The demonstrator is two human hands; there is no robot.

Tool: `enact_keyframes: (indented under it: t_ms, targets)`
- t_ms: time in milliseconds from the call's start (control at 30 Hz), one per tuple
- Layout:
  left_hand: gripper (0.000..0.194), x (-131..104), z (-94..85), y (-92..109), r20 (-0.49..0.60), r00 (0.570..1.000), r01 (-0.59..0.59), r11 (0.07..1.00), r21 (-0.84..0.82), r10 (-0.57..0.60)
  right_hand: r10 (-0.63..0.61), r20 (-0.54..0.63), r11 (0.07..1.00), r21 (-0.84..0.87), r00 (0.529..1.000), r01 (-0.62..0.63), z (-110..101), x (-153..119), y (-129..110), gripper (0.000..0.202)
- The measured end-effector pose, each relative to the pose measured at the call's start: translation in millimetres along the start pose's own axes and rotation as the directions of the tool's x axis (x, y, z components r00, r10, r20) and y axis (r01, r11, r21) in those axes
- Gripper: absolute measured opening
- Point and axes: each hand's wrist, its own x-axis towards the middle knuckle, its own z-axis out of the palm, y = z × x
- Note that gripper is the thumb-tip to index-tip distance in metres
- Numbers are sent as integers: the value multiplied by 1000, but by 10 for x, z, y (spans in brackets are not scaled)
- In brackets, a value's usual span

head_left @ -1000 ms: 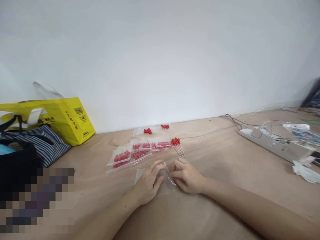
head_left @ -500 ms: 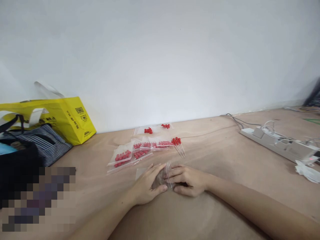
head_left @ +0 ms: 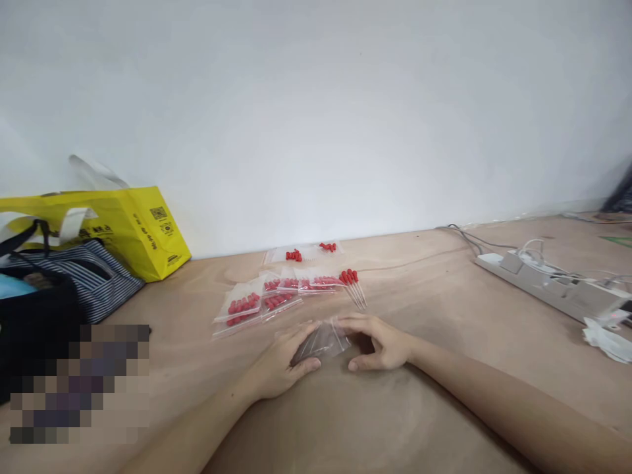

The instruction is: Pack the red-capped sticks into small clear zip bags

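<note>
2 bare hands meet over a small clear plastic bag (head_left: 322, 342) on a wooden table (head_left: 434, 309). The left hand (head_left: 281, 362) lies palm down with its fingers spread along the bag's left edge, thumb pressed against the wood under it. The right hand (head_left: 382, 343) is arched, index finger pinching the bag's upper right corner, thumb on the table below; both hands grasp the bag. Both forearms run off the lower edge. Just beyond the hands lie filled bags of red-capped pins (head_left: 261, 301) and a loose bunch of pins (head_left: 353, 284). What the held bag contains is hard to make out. A yellow shopping bag (head_left: 123, 227) and a striped bag (head_left: 83, 276) sit at left, partly cut off; a power strip (head_left: 548, 283) lies at right.
</note>
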Motion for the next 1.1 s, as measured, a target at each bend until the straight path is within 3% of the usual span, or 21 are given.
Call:
enact_keyframes:
  t_ms: [67,133,233,300,333,400,567,767,900,1100]
  targets:
    - [54,6,1,7,8,1000,18,1000,12,-18,102,-117,989,123,988,-88,20,-19,45,69]
    - [53,12,-5,15,15,1000,26,1000,18,-26,212,-286,975,131,934,-181,-14,-7,136,57]
    - [51,13,-13,27,10,1000,23,1000,20,-23,334,-531,909,-38,779,-416,-214,89,353,24]
    - [51,11,-18,37,6,999,35,999,24,-35,487,-632,755,-44,603,-655,-416,192,530,22]
    - [52,9,-19,42,6,999,42,999,25,-42,513,-662,708,-34,546,-706,-516,249,620,23]
    - [52,7,-22,52,10,999,53,998,25,-53,541,-690,651,-19,481,-759,-680,368,788,27]
    - [51,6,-24,49,-1,999,42,999,17,-42,638,-640,570,20,428,-821,-799,615,1071,24]
    - [51,4,-28,51,-8,999,40,999,14,-40,720,-603,538,170,345,-826,-787,685,1146,14]
    - [51,3,-29,61,1,999,41,999,16,-41,752,-577,567,320,318,-759,-826,565,1055,17]
    - [50,3,-5,28,-8,999,33,999,9,-33,714,-622,683,515,323,-518,-766,138,746,12]
